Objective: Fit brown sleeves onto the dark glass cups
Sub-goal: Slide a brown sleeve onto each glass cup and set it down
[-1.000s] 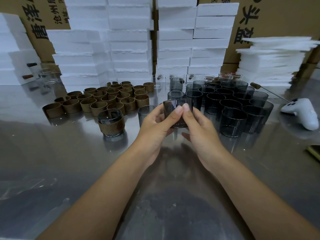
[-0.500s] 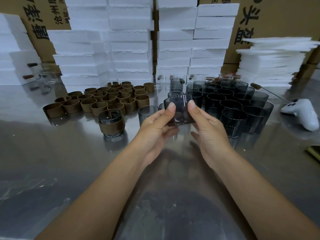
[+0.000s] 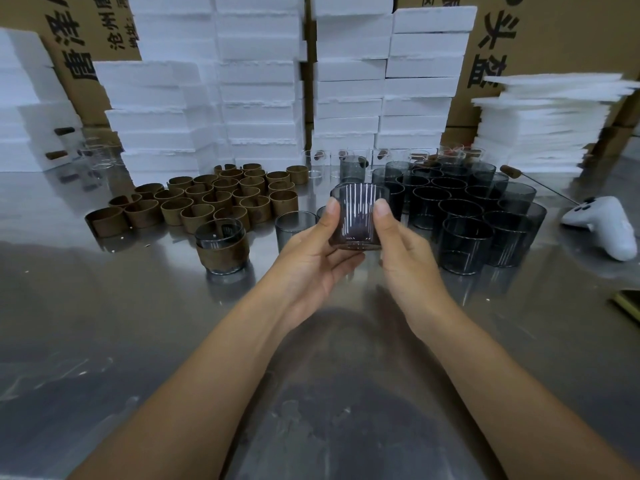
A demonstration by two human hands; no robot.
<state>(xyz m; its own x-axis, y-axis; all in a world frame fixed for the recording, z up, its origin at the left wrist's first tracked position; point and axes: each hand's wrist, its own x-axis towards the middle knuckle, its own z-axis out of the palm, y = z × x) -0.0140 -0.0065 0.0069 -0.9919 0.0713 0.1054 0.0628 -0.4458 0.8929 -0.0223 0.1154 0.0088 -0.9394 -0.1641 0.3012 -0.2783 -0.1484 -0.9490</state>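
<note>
Steel table (image 3: pixel 104 323) — one sleeved cup (image 3: pixel 221 249) is done; a bare cup (image 3: pixel 356 220) is gripped by curled fingers of left hand (image 3: pixel 311 251) and right hand (image 3: pixel 401 251) — loose sleeves (image 3: pixel 221 199) and unsleeved cups (image 3: pixel 467 209) are left.

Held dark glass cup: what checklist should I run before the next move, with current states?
1. Grip: left hand and right hand both hold the dark glass cup: ok.
2. Cup raised off the table: ok.
3. Cup bare, ready for a sleeve: ok.
4. Sleeve in hand: not ok; the loose brown sleeves sit on the table, left of the hands.
5. Glass free of chips: cannot tell.
</note>
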